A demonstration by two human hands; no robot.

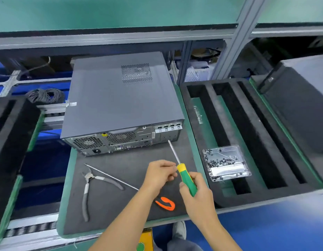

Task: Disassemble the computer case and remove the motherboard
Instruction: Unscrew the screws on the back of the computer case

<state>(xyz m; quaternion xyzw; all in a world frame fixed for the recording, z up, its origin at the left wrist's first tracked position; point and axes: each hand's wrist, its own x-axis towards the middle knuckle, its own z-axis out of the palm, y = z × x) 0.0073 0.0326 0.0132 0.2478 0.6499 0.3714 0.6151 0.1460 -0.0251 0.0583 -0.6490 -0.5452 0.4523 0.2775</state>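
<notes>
Gripping screwdriver [186,178], right hand [196,192] and pinching left hand [159,173] clear case edge [124,140]

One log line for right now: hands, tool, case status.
right hand grips screwdriver handle | left hand pinches its shaft near collar | tip clear of computer case | case closed

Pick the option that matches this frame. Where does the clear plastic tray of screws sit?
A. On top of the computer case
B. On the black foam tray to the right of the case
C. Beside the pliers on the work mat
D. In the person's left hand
B: the clear plastic tray of screws rests on the black foam tray right of the computer case, apart from the pliers and both hands.
</notes>
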